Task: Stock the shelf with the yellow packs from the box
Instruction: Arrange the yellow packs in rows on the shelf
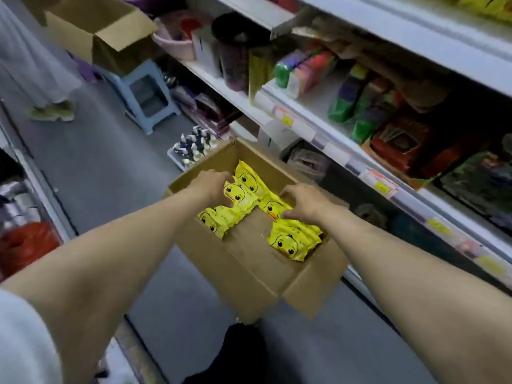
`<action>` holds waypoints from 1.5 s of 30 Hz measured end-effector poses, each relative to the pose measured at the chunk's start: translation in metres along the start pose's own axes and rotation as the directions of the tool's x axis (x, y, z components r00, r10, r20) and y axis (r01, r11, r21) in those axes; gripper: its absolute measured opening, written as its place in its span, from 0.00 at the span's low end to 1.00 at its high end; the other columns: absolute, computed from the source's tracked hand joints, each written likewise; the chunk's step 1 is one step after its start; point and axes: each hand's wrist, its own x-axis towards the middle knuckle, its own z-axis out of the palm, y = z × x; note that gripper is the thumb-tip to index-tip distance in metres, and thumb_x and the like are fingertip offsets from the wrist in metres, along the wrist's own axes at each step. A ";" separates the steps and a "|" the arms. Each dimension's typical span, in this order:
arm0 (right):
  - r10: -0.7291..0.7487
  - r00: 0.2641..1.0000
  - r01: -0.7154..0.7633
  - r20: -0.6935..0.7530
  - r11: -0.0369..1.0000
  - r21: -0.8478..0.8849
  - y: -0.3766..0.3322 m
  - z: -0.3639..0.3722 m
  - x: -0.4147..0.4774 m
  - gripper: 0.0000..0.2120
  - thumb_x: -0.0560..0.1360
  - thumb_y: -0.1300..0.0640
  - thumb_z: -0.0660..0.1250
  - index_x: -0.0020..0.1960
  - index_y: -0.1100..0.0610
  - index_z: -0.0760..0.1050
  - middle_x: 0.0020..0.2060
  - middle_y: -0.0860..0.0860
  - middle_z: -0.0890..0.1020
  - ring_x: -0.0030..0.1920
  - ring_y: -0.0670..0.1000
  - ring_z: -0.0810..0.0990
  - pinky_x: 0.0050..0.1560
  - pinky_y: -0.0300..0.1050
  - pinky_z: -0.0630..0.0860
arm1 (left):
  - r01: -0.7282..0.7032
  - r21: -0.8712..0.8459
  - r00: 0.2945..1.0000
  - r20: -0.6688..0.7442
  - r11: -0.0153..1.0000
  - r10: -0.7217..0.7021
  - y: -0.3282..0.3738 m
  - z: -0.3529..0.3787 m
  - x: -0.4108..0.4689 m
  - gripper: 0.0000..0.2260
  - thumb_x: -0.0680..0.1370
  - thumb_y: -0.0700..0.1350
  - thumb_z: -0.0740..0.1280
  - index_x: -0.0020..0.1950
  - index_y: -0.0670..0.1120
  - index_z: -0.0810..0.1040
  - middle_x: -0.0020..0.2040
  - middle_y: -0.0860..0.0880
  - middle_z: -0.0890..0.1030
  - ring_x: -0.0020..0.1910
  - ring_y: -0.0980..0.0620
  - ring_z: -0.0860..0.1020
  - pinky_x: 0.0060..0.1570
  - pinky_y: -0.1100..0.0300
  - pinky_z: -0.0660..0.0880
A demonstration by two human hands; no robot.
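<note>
- Shop aisle with a grey floor (97, 162); white shelves (313, 134) full of goods run along the right.
- An open cardboard box (249, 267) stands beside the shelves, with yellow packs (291, 242) clumped at its far end and right side.
- The left hand (210, 187) reaches into the far end, fingers and thumb curled round a few upright packs.
- The right hand (302, 202), just beside it, pinches another pack.
- Farther off, a second box (91, 31) rests on a blue stool (144, 98).

Both bare forearms reach forward and down, converging slightly. The left hand (212, 187) curls its fingers round a yellow pack (235, 193); the right hand (303, 203), knuckles up, pinches a second yellow pack (272, 207).
</note>
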 end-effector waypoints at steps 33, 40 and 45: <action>0.283 0.933 -0.354 0.223 0.836 0.419 -0.020 0.171 0.283 0.36 0.74 0.39 0.71 0.75 0.55 0.65 0.71 0.53 0.72 0.70 0.56 0.71 0.63 0.45 0.68 | -0.268 0.073 0.798 0.576 0.961 0.179 -0.132 0.142 0.238 0.26 0.69 0.60 0.75 0.65 0.54 0.78 0.65 0.50 0.76 0.63 0.47 0.75 0.63 0.54 0.72; 0.371 0.908 -0.418 0.194 0.795 0.440 -0.027 0.189 0.294 0.41 0.70 0.40 0.74 0.74 0.58 0.62 0.69 0.55 0.72 0.70 0.57 0.69 0.64 0.48 0.69 | -0.197 -0.013 0.778 0.607 0.980 0.164 -0.137 0.145 0.254 0.22 0.72 0.58 0.73 0.64 0.53 0.80 0.63 0.49 0.77 0.61 0.48 0.76 0.64 0.54 0.73; 0.378 0.886 -0.458 0.267 0.803 0.382 -0.028 0.193 0.300 0.37 0.74 0.37 0.69 0.72 0.60 0.66 0.67 0.57 0.74 0.67 0.59 0.72 0.60 0.49 0.71 | -0.184 -0.028 0.776 0.610 0.982 0.163 -0.140 0.147 0.256 0.22 0.71 0.59 0.73 0.62 0.54 0.80 0.56 0.51 0.77 0.58 0.48 0.77 0.62 0.53 0.74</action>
